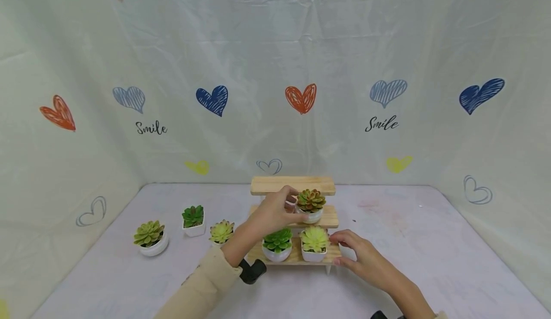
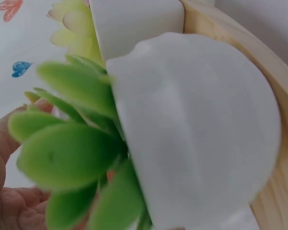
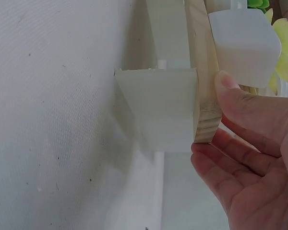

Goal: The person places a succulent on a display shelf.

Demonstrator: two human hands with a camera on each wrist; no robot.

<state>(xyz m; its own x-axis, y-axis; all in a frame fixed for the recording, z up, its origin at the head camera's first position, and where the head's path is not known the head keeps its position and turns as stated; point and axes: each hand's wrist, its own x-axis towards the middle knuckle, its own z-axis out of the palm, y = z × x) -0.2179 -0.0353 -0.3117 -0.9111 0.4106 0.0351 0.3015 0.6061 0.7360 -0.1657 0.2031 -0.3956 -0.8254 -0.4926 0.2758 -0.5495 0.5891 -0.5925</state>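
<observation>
My left hand [image 1: 273, 210] grips a white round pot with a reddish-green succulent [image 1: 312, 201] at the middle step of a wooden tiered stand [image 1: 292, 185]. Thumb and fingers lie at the pot's left side. Under that arm, on the bottom step, stand a green succulent in a round pot [image 1: 277, 242] and a yellow-green one in a square pot [image 1: 314, 243]. The round pot [image 2: 197, 129] fills much of the left wrist view, hiding what the hand holds. My right hand [image 1: 363, 258] pinches the right end of the bottom board [image 3: 207, 110], thumb on top.
Left of the stand on the table [image 1: 107, 271] are a succulent in a round pot [image 1: 154, 248], a dark green one in a square pot [image 1: 193, 230], and a pale one [image 1: 221, 231] partly behind my left arm. A cloth backdrop [image 1: 344, 46] with hearts surrounds the table.
</observation>
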